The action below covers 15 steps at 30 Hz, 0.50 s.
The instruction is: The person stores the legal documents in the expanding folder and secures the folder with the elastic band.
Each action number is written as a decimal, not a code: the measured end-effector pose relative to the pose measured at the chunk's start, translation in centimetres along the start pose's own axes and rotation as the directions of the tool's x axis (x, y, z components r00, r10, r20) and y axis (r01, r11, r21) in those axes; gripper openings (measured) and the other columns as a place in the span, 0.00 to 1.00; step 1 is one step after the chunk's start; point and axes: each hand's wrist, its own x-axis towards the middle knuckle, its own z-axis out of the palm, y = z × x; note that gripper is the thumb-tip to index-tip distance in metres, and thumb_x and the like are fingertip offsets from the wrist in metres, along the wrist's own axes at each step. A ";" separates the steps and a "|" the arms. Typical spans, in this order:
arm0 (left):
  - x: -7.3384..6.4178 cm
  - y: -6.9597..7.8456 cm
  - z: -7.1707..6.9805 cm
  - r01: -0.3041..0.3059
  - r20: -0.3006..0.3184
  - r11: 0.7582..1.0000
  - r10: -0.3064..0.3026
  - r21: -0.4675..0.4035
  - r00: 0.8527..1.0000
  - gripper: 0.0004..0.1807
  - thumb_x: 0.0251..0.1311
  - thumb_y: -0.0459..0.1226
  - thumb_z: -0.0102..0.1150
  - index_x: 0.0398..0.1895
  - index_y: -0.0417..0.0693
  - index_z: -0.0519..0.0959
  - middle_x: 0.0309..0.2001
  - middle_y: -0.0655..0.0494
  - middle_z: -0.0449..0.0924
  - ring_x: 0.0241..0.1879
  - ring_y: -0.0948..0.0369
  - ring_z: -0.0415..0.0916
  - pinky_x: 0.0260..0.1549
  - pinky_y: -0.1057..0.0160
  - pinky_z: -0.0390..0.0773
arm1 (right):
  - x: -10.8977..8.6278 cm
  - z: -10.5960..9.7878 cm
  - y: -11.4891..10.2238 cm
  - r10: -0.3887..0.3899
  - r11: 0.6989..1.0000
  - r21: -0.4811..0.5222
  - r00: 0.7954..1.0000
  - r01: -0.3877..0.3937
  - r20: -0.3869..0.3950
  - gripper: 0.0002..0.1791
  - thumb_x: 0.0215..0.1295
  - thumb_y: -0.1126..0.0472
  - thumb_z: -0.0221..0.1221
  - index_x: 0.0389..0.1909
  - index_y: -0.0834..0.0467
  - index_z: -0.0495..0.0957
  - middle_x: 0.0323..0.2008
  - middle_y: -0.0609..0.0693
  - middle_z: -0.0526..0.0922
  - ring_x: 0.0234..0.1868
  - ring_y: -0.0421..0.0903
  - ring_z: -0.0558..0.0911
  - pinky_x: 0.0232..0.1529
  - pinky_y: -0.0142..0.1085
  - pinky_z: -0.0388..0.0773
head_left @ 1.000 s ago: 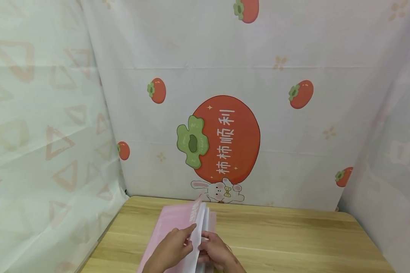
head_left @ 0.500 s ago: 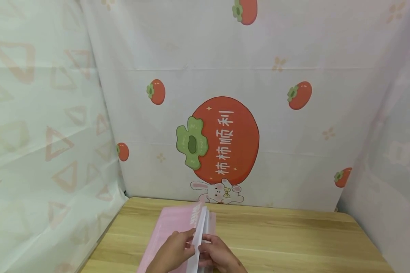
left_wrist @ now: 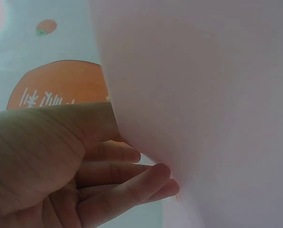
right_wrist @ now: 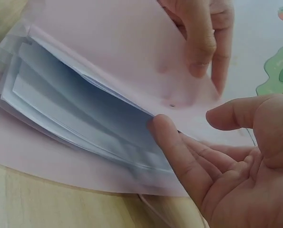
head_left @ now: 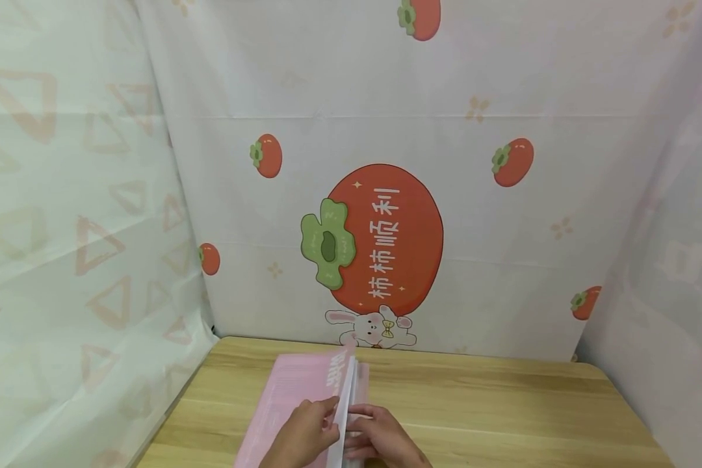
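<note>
A pink folder point(head_left: 292, 383) lies on the wooden table, its front cover lifted along the right side. White lettering runs near the cover's edge. Inside, white sheets and clear sleeves point(right_wrist: 79, 107) fan apart in the right wrist view. My left hand point(head_left: 307, 429) pinches the raised cover edge; in the left wrist view the pale cover point(left_wrist: 193, 95) fills the right half beside the fingers. My right hand point(head_left: 380, 434) is at the folder's open side, its fingers extended along the sheets' edge. The right thumb stands away from the fingers.
A wooden table point(head_left: 503, 409) extends to the right of the folder. Behind it hangs a white cloth point(head_left: 474, 292) printed with persimmons and a rabbit. Patterned curtains point(head_left: 82, 195) close in the left side, and another cloth hangs on the right. A thin cord point(right_wrist: 153, 209) shows below the folder.
The left hand has shifted slightly right with the cover edge, which leans nearer the sheets. The right hand's fingers have spread and straightened at the folder's open side.
</note>
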 end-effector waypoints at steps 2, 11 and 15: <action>-0.1 0.0 0.3 0.003 -0.014 1.000 -0.003 -0.002 1.000 0.26 0.51 0.34 0.65 0.56 0.32 0.82 0.28 0.64 0.77 0.28 0.66 0.69 0.25 0.64 0.72 | -0.2 -0.3 0.1 -0.002 1.000 -0.023 1.000 0.001 -0.019 0.23 0.71 0.62 0.55 0.63 0.69 0.73 0.41 0.57 0.87 0.38 0.52 0.88 0.37 0.40 0.85; -0.5 0.1 2.4 -0.041 -0.027 0.998 0.043 0.057 0.999 0.12 0.48 0.31 0.64 0.39 0.39 0.82 0.15 0.68 0.60 0.15 0.70 0.55 0.12 0.69 0.61 | -1.3 -1.3 0.9 -0.076 0.994 -0.087 0.997 0.074 -0.022 0.23 0.68 0.62 0.56 0.61 0.68 0.74 0.37 0.58 0.88 0.34 0.50 0.87 0.34 0.41 0.85; -0.3 0.2 3.3 -0.066 -0.043 0.991 0.072 0.120 0.996 0.06 0.47 0.31 0.64 0.27 0.47 0.76 0.14 0.68 0.59 0.14 0.71 0.55 0.12 0.70 0.62 | -1.7 -2.0 1.0 -0.085 0.992 -0.095 0.996 0.081 -0.033 0.22 0.69 0.62 0.58 0.60 0.68 0.75 0.38 0.57 0.87 0.33 0.50 0.86 0.33 0.42 0.85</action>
